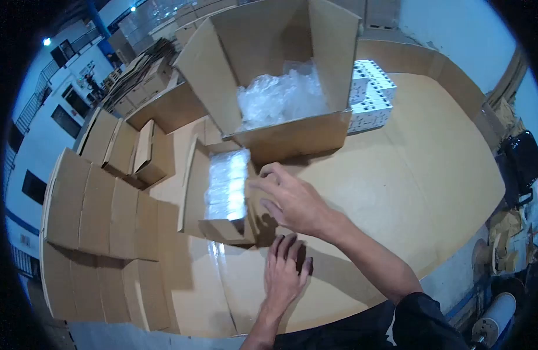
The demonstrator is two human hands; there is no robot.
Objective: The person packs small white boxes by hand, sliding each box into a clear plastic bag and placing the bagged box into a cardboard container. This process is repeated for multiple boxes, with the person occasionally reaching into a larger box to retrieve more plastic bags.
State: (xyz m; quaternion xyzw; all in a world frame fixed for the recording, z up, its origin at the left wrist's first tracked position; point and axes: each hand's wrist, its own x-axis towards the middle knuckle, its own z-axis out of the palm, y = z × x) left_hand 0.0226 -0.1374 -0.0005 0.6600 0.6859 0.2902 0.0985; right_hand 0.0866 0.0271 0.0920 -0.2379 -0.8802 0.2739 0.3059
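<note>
A small open carton point(225, 229) stands near the middle of the cardboard-covered table, filled with a row of clear-wrapped packages point(228, 185). My right hand point(292, 198) is raised just right of this carton, its fingers apart and bent toward the carton's right side, with nothing in them. Below it, my left hand point(286, 271) rests on the table near the carton's lower right corner, fingers spread and empty. Behind the small carton is a large open box point(292, 139), holding crumpled clear plastic bags point(280, 96).
White printed boxes point(371, 96) are stacked right of the large box. Several closed brown cartons point(105, 216) stand in rows at the left, with open-flapped cartons point(155, 151) behind them. A cardboard rim point(397, 56) borders the table's back. A roll point(496, 318) is at lower right.
</note>
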